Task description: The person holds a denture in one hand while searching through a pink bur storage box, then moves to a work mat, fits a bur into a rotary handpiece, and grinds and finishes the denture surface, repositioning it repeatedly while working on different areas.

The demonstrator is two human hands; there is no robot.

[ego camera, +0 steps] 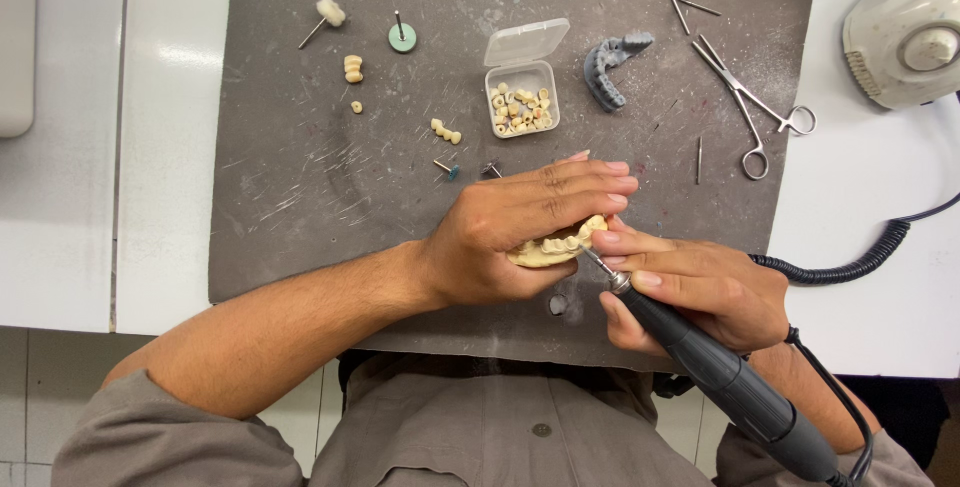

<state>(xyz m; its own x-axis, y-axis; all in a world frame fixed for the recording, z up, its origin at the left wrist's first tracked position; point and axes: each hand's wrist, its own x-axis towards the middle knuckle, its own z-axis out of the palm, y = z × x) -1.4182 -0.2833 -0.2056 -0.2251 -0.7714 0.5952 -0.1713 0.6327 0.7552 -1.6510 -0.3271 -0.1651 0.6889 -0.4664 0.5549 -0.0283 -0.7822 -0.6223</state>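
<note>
My left hand [520, 232] grips a cream-coloured dental cast [556, 245] of a row of teeth, held just above the grey mat [300, 197]. My right hand [690, 292] holds a dark grey rotary handpiece [730, 382] like a pen. Its thin bur tip touches the cast near the teeth. A black coiled cord [850, 267] runs from the handpiece off to the right.
On the mat lie a small open plastic box of tooth crowns [521, 97], a grey dental arch model [610, 65], forceps [755, 107], several loose burs, a green polishing disc [402, 37], a felt wheel [328, 13] and loose tooth pieces [352, 69]. A white machine [905, 32] stands at the far right.
</note>
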